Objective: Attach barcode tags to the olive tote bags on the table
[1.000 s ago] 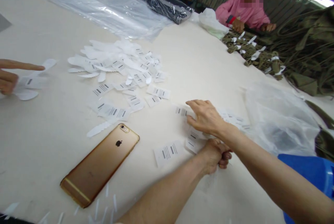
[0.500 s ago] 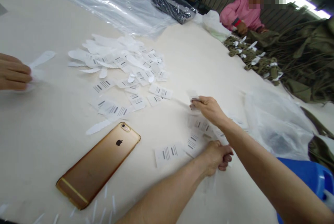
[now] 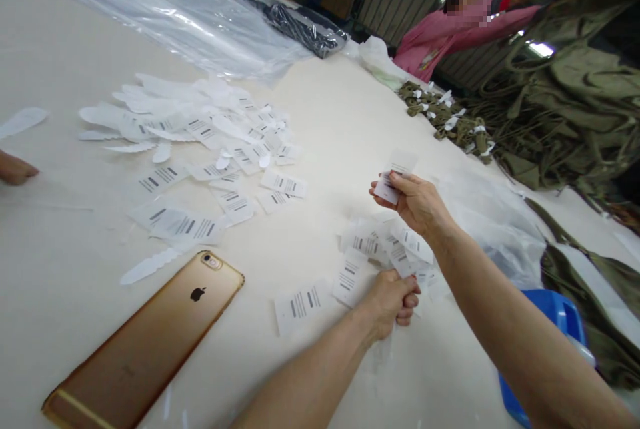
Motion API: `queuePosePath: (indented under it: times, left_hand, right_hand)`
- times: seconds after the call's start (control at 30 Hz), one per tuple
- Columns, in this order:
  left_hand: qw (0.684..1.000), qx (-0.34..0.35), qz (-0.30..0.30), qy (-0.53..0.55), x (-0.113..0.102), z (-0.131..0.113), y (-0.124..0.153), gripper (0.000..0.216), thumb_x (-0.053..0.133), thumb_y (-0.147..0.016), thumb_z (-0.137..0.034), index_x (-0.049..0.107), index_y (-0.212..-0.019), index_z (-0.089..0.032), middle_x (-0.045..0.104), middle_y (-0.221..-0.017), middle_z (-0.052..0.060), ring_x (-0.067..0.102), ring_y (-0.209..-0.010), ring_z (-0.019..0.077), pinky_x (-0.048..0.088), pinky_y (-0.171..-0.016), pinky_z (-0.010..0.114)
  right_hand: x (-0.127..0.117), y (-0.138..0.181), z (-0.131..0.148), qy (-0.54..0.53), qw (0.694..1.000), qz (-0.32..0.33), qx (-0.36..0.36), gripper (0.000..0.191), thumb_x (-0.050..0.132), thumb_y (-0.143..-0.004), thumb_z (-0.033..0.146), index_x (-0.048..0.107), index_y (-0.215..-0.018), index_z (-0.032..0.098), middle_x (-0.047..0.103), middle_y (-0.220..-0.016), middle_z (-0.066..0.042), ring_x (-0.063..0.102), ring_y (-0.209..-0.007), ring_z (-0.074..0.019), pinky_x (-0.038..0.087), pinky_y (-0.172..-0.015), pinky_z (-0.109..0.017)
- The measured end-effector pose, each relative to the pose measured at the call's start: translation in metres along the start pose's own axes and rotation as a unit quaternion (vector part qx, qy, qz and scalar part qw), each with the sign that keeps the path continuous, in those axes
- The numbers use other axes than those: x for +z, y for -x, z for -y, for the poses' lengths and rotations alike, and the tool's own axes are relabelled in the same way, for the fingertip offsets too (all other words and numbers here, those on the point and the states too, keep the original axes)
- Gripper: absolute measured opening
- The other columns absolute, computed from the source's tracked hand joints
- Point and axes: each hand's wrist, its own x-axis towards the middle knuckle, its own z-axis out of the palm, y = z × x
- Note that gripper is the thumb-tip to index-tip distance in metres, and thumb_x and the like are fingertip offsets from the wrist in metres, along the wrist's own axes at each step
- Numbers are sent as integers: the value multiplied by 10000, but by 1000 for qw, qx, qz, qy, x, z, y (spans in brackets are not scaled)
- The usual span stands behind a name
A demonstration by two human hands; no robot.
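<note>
My right hand [image 3: 417,201] is lifted a little above the white table [image 3: 350,115] and pinches a white barcode label [image 3: 395,176] between thumb and fingers. Below it lies a small cluster of barcode labels [image 3: 380,245]. My left hand [image 3: 393,301] rests on the table in a fist beside that cluster, closed on something thin and whitish that I cannot make out. One more label [image 3: 297,303] lies flat just left of my left hand.
A gold phone [image 3: 145,349] lies face down at the lower left. A big scatter of labels and backing strips [image 3: 200,142] covers the middle left. Clear plastic sheets [image 3: 170,9], olive garments [image 3: 565,115], a blue bin [image 3: 555,329], another person's fingers [image 3: 15,169], a pink-sleeved person [image 3: 445,32].
My right hand picked one label off the table and raised it. The hand at the left edge pulled back. The person in pink raised both arms. The view shifted, sliding the phone left.
</note>
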Motion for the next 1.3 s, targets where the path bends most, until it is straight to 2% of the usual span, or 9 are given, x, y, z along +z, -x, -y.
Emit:
queuePosePath:
  times: [0.4, 0.53, 0.63, 0.73, 0.9, 0.97, 1.03, 1.13, 1.3]
  left_hand:
    - [1000, 20, 16, -2, 0, 2, 1, 190, 515, -735, -352, 412, -714, -193, 313, -410, -104, 183, -298, 30, 95, -349, 187]
    - [1000, 18, 13, -3, 2, 0, 2, 207, 519, -737, -364, 409, -706, -191, 325, -416, -103, 190, -296, 24, 101, -349, 189]
    - [1000, 18, 12, -4, 1, 0, 3, 223, 524, -737, -376, 408, -701, -189, 323, -415, -104, 189, -296, 23, 106, -349, 189]
    - [1000, 22, 12, -2, 1, 1, 2, 268, 547, -721, -419, 408, -708, -190, 325, -416, -108, 189, -299, 21, 112, -353, 185]
    - [1000, 17, 13, -3, 1, 2, 2, 253, 539, -722, -407, 408, -713, -190, 317, -411, -107, 186, -296, 26, 112, -352, 189]
    - [1000, 17, 14, -4, 1, 2, 1, 251, 536, -723, -406, 408, -712, -190, 316, -410, -105, 190, -296, 28, 111, -352, 191]
    - [1000, 20, 12, -6, 1, 2, 1, 265, 542, -716, -416, 407, -712, -188, 317, -409, -105, 192, -295, 28, 109, -353, 190]
    - [1000, 22, 10, -12, 2, 3, 1, 283, 547, -705, -432, 401, -711, -189, 316, -404, -107, 184, -291, 28, 104, -351, 193]
    - [1000, 23, 10, -6, 3, 3, 2, 284, 544, -713, -433, 399, -705, -190, 316, -403, -108, 178, -291, 27, 97, -349, 201]
  right_hand:
    - [-15, -2, 4, 54, 998, -27, -25, 68, 574, -754, 179, 566, -801, 131, 614, -689, -26, 616, -609, -144, 541, -581, -309]
    - [-21, -5, -1, 92, 995, 19, 15, 117, 630, -706, 182, 574, -795, 132, 607, -722, -18, 603, -615, -127, 523, -585, -280]
    - [-21, -5, -3, 126, 991, 51, 11, 186, 610, -752, 312, 557, -808, 143, 613, -724, -30, 612, -639, -144, 501, -590, -279]
    - [-20, -4, -1, 178, 975, 136, 14, 322, 581, -765, 438, 564, -910, 151, 646, -789, -62, 618, -695, -154, 480, -641, -277]
    - [-12, -3, -4, 305, 926, 220, 38, 609, 745, -589, 249, 500, -1141, 177, 675, -877, -57, 613, -769, -167, 448, -697, -267]
    - [-7, -5, -7, 406, 891, 201, 13, 412, 703, -632, 251, 575, -1014, 165, 676, -800, -45, 598, -700, -160, 428, -636, -258]
    - [-2, -9, -11, 538, 827, 158, -35, 157, 610, -725, 273, 624, -834, 162, 664, -722, -39, 567, -641, -147, 392, -592, -252]
    - [3, -15, -16, 646, 748, 137, -75, 228, 494, -809, 339, 636, -737, 176, 650, -697, -37, 545, -621, -137, 364, -573, -250]
    - [14, -15, -25, 714, 671, 199, -35, 201, 635, -668, 376, 646, -734, 187, 644, -720, -39, 552, -646, -158, 354, -533, -246]
